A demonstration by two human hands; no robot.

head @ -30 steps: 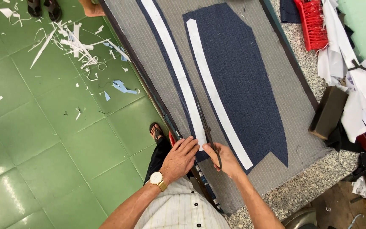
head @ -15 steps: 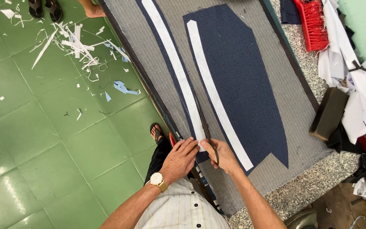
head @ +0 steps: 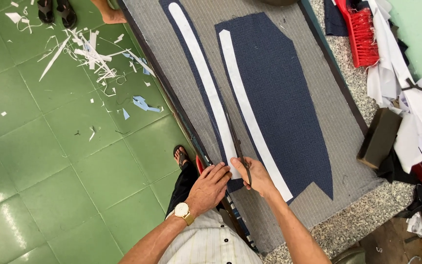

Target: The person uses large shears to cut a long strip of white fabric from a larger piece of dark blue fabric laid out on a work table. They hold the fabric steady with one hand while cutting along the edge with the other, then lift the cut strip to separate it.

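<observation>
Two white strips (head: 199, 73) lie on navy cloth (head: 289, 102); right hand (head: 255, 176) grips scissors (head: 235, 142), left hand (head: 211, 188) presses flat.

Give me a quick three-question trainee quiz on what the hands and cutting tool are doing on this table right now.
1. True or false: the left hand rests flat on the near end of a long white paper pattern strip.
2. What does the right hand hold? A) red brush B) dark metal scissors C) pencil
3. Fill in: the second white paper strip lies on the large ____ blue fabric piece.

Key:
1. True.
2. B, the dark metal scissors, blades pointing away along the strip's edge.
3. Dark (navy), spread on the grey ribbed table mat.
</observation>
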